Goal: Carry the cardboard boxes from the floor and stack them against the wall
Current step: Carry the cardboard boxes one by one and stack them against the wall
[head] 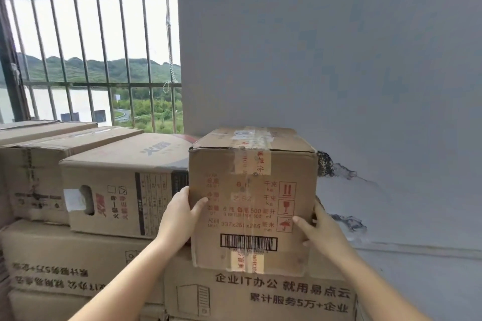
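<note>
Box between both hands' fingers, atop the stack.

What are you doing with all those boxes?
A person is stacking cardboard boxes by the grey wall. Both hands hold one taped box: the left hand grips its left side and the right hand its right side, thumbs on the front face. The box sits on top of a bigger printed box at the right end of the stack, next to the wall. More boxes are piled to its left, below a barred window.
</note>
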A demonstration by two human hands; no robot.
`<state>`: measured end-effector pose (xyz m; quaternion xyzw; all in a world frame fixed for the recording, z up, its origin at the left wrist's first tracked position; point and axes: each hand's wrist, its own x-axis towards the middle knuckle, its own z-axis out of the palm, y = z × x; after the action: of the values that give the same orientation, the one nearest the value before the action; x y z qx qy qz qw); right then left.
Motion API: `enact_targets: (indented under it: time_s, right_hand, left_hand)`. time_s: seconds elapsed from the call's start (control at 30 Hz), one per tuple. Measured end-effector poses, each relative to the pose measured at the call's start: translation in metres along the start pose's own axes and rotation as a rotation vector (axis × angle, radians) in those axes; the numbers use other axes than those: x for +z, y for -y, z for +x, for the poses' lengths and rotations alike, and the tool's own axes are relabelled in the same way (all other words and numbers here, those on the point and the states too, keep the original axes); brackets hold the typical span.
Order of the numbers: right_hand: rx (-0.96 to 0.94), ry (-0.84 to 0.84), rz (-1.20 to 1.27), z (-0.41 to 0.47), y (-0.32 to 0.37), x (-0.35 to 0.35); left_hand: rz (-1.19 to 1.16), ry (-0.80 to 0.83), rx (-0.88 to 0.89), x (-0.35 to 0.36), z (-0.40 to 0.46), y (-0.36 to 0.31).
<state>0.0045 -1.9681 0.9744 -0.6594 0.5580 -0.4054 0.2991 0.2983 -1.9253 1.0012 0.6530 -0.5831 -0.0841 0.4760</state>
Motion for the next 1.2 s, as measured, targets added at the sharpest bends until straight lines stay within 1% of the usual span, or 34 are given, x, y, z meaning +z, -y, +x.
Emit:
enact_targets:
  time_s: [0.07,0.13,0.2,0.33,0.5,0.57,0.67,0.73,0.83,0.9,1.03,1.1,1.2]
  right_hand:
    - [0.023,-0.015,0.001,0.016,0.006,0.005]
    - [0.054,-0.030,-0.013,0.029,0.008,0.008]
    - [0.069,-0.040,-0.030,0.037,0.004,0.011]
    - [0.060,-0.049,-0.054,0.039,0.001,0.012]
    - [0.006,0.010,-0.145,0.022,0.001,0.002]
    - [-0.051,-0.003,-0.158,0.009,0.002,-0.004]
    - [-0.116,-0.036,-0.048,-0.022,0.003,-0.012]
    - [-0.148,-0.010,0.034,-0.049,0.003,-0.014]
    - [-0.111,0.017,0.135,-0.094,-0.005,-0.007]
    - [-0.057,-0.006,0.233,-0.125,-0.017,0.004]
    - [0.117,-0.179,0.310,-0.199,-0.042,0.026]
    - [0.255,-0.293,0.327,-0.248,-0.058,0.040]
    - [0.461,-0.494,0.372,-0.329,-0.077,0.072]
  left_hand:
    - [0.140,0.025,-0.024,0.000,0.020,-0.003]
    - [0.330,0.048,-0.032,0.004,0.035,-0.007]
    - [0.446,0.039,-0.021,0.010,0.042,-0.009]
    - [0.448,0.001,0.007,0.014,0.046,-0.004]
    - [0.466,0.033,0.048,0.007,0.040,0.004]
    - [0.365,0.045,0.081,0.002,0.031,0.009]
    - [0.026,0.088,0.123,-0.005,0.007,0.018]
    - [-0.162,0.147,0.122,-0.006,-0.017,0.024]
    - [-0.347,0.283,0.118,-0.001,-0.054,0.034]
    - [-0.459,0.365,0.115,0.003,-0.077,0.045]
    - [-0.598,0.469,0.052,0.002,-0.110,0.080]
    - [-0.622,0.548,0.001,-0.001,-0.125,0.104]
    - [-0.580,0.704,-0.057,-0.005,-0.145,0.141]
